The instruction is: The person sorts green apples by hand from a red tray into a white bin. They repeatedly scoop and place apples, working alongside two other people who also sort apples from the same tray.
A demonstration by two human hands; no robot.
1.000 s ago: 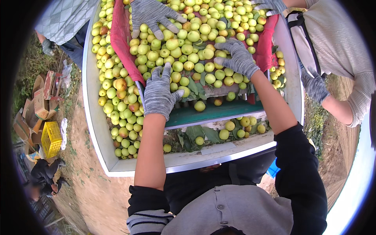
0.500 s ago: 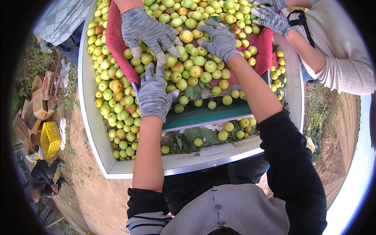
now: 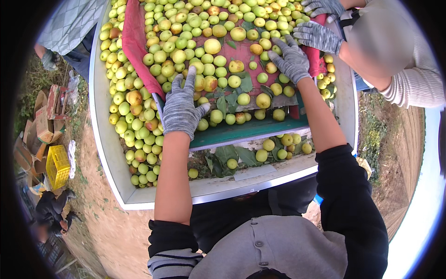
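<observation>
Both my hands wear grey knit gloves and reach over a sloping chute lined with red cloth (image 3: 134,42), strewn with small round green fruits (image 3: 212,46), some with brownish patches. My left hand (image 3: 182,110) lies at the chute's left side near its lower end, fingers stretched out, its tips against several fruits. Over on the right, my right hand (image 3: 291,61) is spread with its fingertips at fruits beside the cloth's right edge. Neither hand grips a fruit. Below them a green board (image 3: 251,129) spans the chute's lower end, with leaves (image 3: 245,83) and fruits just above it.
A white-walled bin (image 3: 108,160) surrounds the chute, heaped with fruits along its left side. At upper right, a co-worker's gloved hands (image 3: 320,37) rest by the cloth. Another person (image 3: 69,23) stands at upper left. Cardboard boxes (image 3: 44,123) and a yellow crate (image 3: 57,166) lie on the ground.
My right hand has moved right; my left has stayed nearly in place. Another person's gloved hand has left the upper left of the chute. Fruits have spread out, baring more red cloth.
</observation>
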